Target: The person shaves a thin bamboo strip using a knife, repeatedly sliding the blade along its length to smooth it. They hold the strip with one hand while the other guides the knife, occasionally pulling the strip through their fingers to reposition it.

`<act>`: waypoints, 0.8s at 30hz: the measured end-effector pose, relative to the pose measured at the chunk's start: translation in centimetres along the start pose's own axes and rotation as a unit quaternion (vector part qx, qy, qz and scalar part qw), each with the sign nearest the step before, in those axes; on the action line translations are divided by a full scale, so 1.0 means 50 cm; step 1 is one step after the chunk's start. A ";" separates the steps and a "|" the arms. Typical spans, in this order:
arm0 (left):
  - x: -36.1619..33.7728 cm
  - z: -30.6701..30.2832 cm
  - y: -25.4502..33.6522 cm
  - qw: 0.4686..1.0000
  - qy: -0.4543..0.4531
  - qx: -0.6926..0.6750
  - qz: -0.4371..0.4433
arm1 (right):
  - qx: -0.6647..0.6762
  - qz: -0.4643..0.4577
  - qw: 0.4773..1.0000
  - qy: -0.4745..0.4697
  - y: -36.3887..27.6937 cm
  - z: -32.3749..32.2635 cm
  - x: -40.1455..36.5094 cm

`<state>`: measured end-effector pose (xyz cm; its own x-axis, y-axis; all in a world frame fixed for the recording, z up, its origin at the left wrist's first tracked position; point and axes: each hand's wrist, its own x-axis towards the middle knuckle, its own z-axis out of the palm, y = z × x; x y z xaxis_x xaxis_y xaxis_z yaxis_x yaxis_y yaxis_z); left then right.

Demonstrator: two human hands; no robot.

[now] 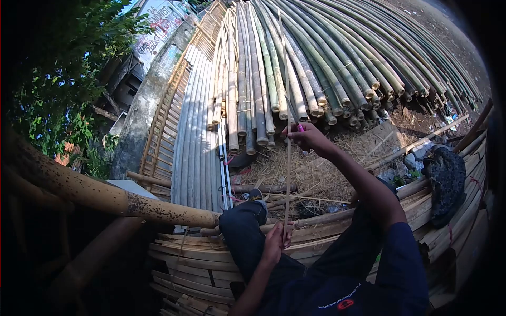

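Observation:
A thin bamboo strip [287, 174] stands almost upright in front of me, its top running far up against the pole pile. My left hand [276, 241] grips the strip low down, by my knee. My right hand [307, 137] is stretched out and closed on the strip higher up, along with a small pink-handled tool [300, 128] whose blade I cannot see. I sit on stacked split bamboo slats [195, 258], my legs in dark trousers.
A big pile of long bamboo poles [316, 63] fills the ground ahead. Straw and shavings [311, 168] lie below it. A thick spotted bamboo pole [105, 195] crosses at left. A dark cloth [448, 179] rests on slats at right. A wall and trees stand at left.

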<state>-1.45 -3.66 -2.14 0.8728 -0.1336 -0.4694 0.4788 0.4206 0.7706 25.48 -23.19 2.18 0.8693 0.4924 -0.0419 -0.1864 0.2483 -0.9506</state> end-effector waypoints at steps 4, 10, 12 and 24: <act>-0.011 -0.046 -0.012 0.996 -0.036 0.078 -0.018 | 0.031 -0.023 0.998 0.046 -0.005 -0.017 0.002; -0.034 -0.063 -0.017 0.996 -0.037 0.058 -0.052 | 0.005 -0.027 0.994 0.104 0.001 -0.062 0.012; -0.036 -0.057 -0.013 0.994 -0.046 0.084 -0.053 | -0.001 -0.033 0.993 0.115 0.000 -0.067 0.010; 0.047 0.064 0.094 0.995 -0.034 0.084 0.045 | -0.067 -0.091 0.994 -0.005 -0.008 0.051 -0.017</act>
<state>3.16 -4.87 1.74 0.9144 -0.1646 -0.3697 0.4026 0.2777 0.8722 23.63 -21.56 3.38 0.8783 0.4580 0.1370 0.0367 0.2212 -0.9745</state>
